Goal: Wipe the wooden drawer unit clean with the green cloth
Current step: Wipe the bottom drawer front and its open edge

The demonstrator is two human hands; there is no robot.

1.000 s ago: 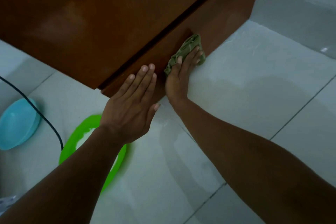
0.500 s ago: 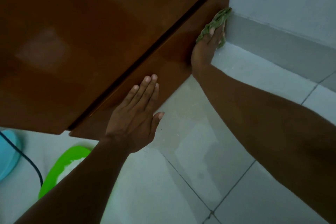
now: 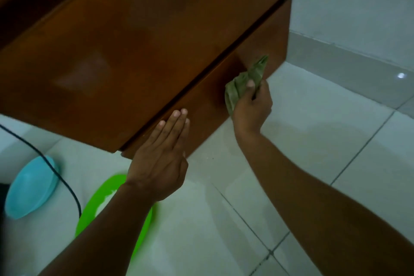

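The brown wooden drawer unit (image 3: 139, 51) fills the upper left, with a dark gap between its lower drawer fronts. My right hand (image 3: 252, 107) pinches the crumpled green cloth (image 3: 244, 84) and holds it against the bottom drawer front, near its right end. My left hand (image 3: 161, 159) lies flat with fingers together on the same bottom front, near its lower left corner. It holds nothing.
Pale floor tiles (image 3: 313, 141) spread to the right and below. A bright green plate (image 3: 105, 206) lies on the floor under my left forearm, and a light blue dish (image 3: 29, 188) sits at the left. A black cable (image 3: 60, 177) runs across them. The wall (image 3: 358, 6) stands right of the unit.
My right hand has drawn the cloth back left along the bottom front, away from the unit's right edge. Its grip has turned from flat pressing to a pinch. The left hand stays planted.
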